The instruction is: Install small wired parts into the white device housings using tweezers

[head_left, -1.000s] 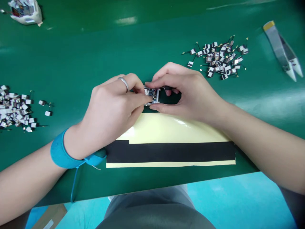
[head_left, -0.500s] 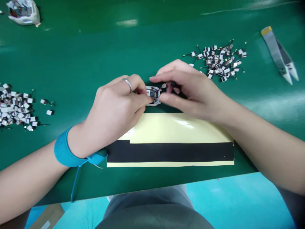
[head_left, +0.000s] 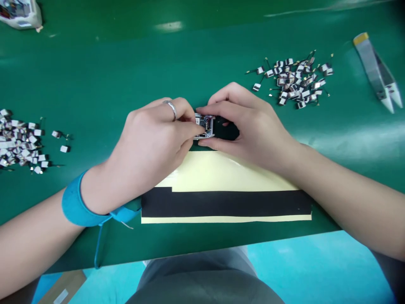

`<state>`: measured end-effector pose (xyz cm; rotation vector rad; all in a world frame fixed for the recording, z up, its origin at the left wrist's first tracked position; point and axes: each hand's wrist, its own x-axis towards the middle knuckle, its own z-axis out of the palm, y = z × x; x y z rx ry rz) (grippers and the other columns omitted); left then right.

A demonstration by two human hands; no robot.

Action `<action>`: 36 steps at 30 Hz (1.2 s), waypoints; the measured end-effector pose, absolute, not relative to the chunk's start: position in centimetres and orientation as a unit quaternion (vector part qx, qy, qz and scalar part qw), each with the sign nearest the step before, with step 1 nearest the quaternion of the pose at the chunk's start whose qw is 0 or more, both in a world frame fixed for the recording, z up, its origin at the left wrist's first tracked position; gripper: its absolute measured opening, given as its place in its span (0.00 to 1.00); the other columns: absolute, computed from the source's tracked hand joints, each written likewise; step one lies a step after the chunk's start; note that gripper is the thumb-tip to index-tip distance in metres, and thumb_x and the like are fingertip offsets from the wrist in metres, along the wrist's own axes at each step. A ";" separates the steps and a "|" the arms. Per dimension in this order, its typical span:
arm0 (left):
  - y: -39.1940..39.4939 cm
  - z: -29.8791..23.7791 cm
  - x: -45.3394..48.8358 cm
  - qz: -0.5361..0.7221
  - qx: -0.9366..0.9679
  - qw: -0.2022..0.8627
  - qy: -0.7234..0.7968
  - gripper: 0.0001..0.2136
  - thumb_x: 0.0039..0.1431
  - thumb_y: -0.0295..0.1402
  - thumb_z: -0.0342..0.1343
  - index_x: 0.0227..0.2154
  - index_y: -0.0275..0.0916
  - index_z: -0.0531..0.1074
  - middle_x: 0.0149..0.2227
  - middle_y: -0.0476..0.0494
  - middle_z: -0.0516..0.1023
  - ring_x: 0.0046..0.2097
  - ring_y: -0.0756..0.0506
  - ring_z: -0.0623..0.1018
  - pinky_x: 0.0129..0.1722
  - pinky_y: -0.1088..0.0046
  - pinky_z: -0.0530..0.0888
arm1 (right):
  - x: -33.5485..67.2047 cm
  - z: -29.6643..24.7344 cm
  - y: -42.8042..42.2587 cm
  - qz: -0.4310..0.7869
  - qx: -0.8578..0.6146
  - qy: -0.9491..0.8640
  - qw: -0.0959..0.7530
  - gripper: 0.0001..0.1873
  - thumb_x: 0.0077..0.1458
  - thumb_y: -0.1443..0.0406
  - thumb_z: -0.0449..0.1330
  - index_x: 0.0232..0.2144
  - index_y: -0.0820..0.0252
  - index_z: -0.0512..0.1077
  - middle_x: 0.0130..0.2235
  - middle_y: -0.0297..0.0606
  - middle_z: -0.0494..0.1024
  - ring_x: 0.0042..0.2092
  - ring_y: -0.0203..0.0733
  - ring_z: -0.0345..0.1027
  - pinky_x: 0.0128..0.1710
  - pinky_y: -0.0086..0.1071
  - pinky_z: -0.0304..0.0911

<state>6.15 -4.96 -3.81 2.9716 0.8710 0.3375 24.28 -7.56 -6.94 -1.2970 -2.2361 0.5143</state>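
Note:
A small white device with an exposed circuit board (head_left: 204,126) sits between my two hands at the middle of the green table (head_left: 202,63). My left hand (head_left: 152,143), with a ring on one finger and a blue wrist strap (head_left: 76,202), is closed on the device's left side. My right hand (head_left: 249,124) pinches its right side, index finger and thumb pressed on the board. Most of the device is hidden by my fingers. Just below lies a pale yellow sheet with a black strip (head_left: 226,202).
A pile of small wired parts (head_left: 294,80) lies at the upper right, another pile (head_left: 19,141) at the left edge. Grey snips (head_left: 378,71) rest far right. A white object (head_left: 19,14) sits at the top left corner. The table's front edge runs below the sheet.
My right hand lifted slightly with a small round part near the board half a second ago, then came back down onto the device. My left hand kept its hold.

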 end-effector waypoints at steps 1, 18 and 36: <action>-4.9 -3.6 6.1 0.092 0.956 0.011 0.278 0.13 0.58 0.27 0.43 0.29 0.39 0.74 0.31 0.48 0.73 0.35 0.47 0.74 0.31 0.72 0.71 | 24.3 -7.0 -7.5 0.192 -0.473 -0.823 0.251 0.17 0.47 0.61 0.60 0.40 0.59 0.66 0.39 0.40 0.68 0.41 0.42 0.64 0.37 0.36 0.66; -4.8 -3.3 6.5 0.075 0.963 -0.007 0.259 0.14 0.60 0.29 0.43 0.29 0.37 0.74 0.30 0.45 0.73 0.34 0.45 0.74 0.26 0.71 0.70 | 24.9 -6.4 -7.0 0.227 -0.451 -0.830 0.235 0.17 0.47 0.64 0.60 0.41 0.61 0.67 0.39 0.41 0.67 0.39 0.37 0.63 0.37 0.32 0.65; -4.9 -3.6 6.3 0.077 0.962 0.000 0.263 0.12 0.60 0.30 0.44 0.29 0.37 0.73 0.31 0.45 0.73 0.34 0.46 0.73 0.28 0.72 0.69 | 24.9 -6.7 -7.0 0.220 -0.459 -0.827 0.240 0.15 0.49 0.60 0.57 0.41 0.55 0.66 0.39 0.38 0.67 0.40 0.40 0.63 0.37 0.34 0.64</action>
